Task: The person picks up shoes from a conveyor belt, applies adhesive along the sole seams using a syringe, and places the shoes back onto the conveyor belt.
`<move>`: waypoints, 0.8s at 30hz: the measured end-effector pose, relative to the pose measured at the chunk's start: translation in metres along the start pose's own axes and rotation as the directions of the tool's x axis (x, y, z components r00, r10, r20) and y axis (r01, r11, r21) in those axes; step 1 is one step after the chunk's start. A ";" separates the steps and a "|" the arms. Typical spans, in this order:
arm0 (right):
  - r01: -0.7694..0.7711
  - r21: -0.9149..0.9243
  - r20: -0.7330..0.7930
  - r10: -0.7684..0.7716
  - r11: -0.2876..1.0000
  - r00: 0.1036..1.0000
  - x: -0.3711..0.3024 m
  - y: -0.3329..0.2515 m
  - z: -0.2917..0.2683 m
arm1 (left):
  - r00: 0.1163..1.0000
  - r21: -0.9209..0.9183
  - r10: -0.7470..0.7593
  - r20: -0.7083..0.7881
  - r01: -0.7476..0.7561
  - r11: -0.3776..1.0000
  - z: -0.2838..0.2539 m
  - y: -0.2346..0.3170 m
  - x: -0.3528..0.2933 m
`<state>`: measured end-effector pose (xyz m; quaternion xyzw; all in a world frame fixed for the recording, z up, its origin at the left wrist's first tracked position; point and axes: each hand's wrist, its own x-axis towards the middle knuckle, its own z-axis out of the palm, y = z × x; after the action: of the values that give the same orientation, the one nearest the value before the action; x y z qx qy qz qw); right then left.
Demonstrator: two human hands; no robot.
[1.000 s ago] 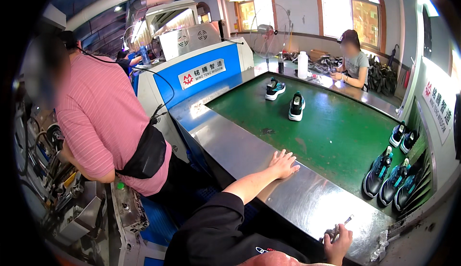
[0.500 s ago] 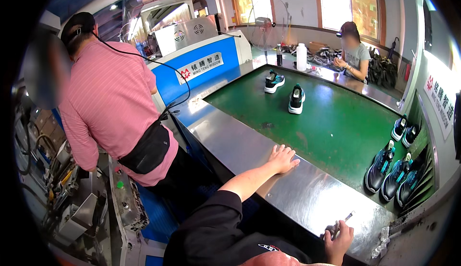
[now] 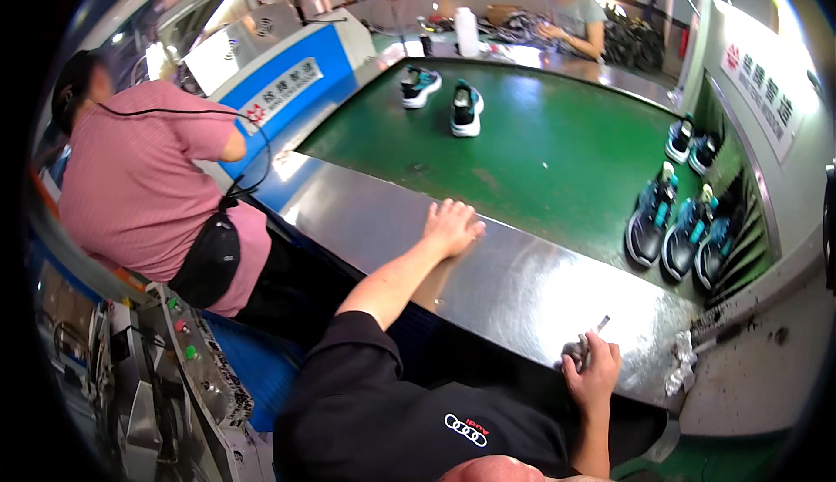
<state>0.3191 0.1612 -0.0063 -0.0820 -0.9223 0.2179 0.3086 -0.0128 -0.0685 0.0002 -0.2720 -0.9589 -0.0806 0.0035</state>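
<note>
My left hand (image 3: 453,228) lies flat, palm down, on the shiny metal ledge (image 3: 514,264) along the near side of a green conveyor belt (image 3: 540,147). Its fingers are stretched out and hold nothing. Farther right, at the ledge's near edge, my right hand (image 3: 594,367) is closed with a thin cigarette (image 3: 603,323) sticking up between its fingers. Two black, teal and white sneakers stand apart from my hands on the far left of the belt: one sneaker (image 3: 421,87) turned sideways, the other sneaker (image 3: 467,107) upright beside it.
Several dark sneakers (image 3: 647,221) are gathered at the belt's right end, by a slotted curtain (image 3: 756,221). At left, a person in a pink shirt (image 3: 148,186) faces a blue-and-white machine (image 3: 287,90). Across the belt sits another person (image 3: 576,25), near a white bottle (image 3: 467,33).
My view has shifted, so the belt and ledge sit farther left and higher. Both hands keep their places on the ledge. The person in pink has turned toward the machine, raising an arm.
</note>
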 end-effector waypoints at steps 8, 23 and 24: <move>-0.035 0.037 0.001 0.035 0.999 0.999 -0.002 0.004 -0.001 | 1.000 -0.010 -0.009 -0.020 0.009 1.000 0.002 0.002 -0.003; -0.053 0.095 0.036 0.050 0.994 0.998 0.011 -0.007 -0.009 | 0.989 -0.019 0.147 0.020 -0.147 0.989 -0.003 0.002 -0.023; -0.045 0.104 0.024 0.043 0.994 0.999 0.011 -0.005 -0.009 | 0.990 -0.017 0.143 0.019 -0.142 0.990 -0.004 0.004 -0.022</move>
<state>0.3158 0.1630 0.0079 -0.0835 -0.9108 0.2737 0.2977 0.0082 -0.0773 0.0037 -0.3406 -0.9363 -0.0849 -0.0029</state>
